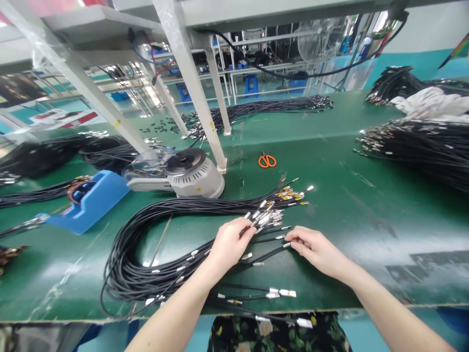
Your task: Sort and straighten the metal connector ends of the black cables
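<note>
- My left hand [231, 238] pinches a bunch of silver ends [266, 220] between thumb and fingers. They are to the right of the gray round machine [196, 178] and closer to me.
- My right hand [317, 252] has its thumb and fingertips pressed together on one silver tip [287, 245]. It is farther right of the machine, on my side.
- The tip looks hard, small and smooth, so I think it could slip. A good place to pinch is right behind it, where the black part starts.
- The black cables [119, 259] lie on the green table [340, 205] in a big sideways U. The bend is to the left of the machine's middle, on my side of it.
- One cable looks light. The whole bunch is probably a bit heavy, and it could drag.
- They look bendy but springy, not floppy like string. I guess they push back when bent tight. They don't look easy to break, but a sharp fold might hurt them.
- To lift them all, I would put a hand around the bend too.
- Orange scissors [267, 160] lie to the right of the machine. A blue tape holder [88, 200] sits to its left.
</note>
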### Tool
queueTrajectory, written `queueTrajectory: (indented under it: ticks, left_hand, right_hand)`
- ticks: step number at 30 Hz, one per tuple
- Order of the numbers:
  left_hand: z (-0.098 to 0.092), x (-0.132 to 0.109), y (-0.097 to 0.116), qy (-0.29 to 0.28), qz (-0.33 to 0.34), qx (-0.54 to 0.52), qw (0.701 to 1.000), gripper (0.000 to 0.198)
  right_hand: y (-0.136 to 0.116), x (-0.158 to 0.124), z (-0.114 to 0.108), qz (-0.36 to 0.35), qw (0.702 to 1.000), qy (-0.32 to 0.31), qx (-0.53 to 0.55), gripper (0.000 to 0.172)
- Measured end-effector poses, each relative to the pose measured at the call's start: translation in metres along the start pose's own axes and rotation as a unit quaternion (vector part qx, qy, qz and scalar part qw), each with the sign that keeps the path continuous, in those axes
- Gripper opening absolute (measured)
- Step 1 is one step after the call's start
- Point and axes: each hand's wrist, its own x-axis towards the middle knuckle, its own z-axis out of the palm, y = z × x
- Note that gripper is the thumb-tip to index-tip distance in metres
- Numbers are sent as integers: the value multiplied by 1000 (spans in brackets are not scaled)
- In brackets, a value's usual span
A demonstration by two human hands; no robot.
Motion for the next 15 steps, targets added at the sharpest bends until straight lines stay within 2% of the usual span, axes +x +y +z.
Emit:
queueTrajectory:
  ticks: [3,6,8,10,13,15]
  left_hand:
    - [-5,0,-1,19,1,14,1000,14]
    - [-10,3,-3,76,25,60,995,14]
    - [-13,8,-7,98,16,65,993,14]
    - [-14,14,-14,73,-10,24,997,11]
    - [-11,22,-26,-16,-47,-75,996,14]
    - [-9,25,-32,-48,-59,-110,991,17]
  right_hand:
    - [1,8,2,-26,998,17,-48,19]
    - [3,18,5,-35,993,34,-103,20]
    - [3,23,7,-32,989,39,-136,22]
    - [3,25,9,-25,985,41,-165,21]
    - [1,18,10,-9,977,49,-206,23]
    - [-3,9,11,2,973,52,-225,28]
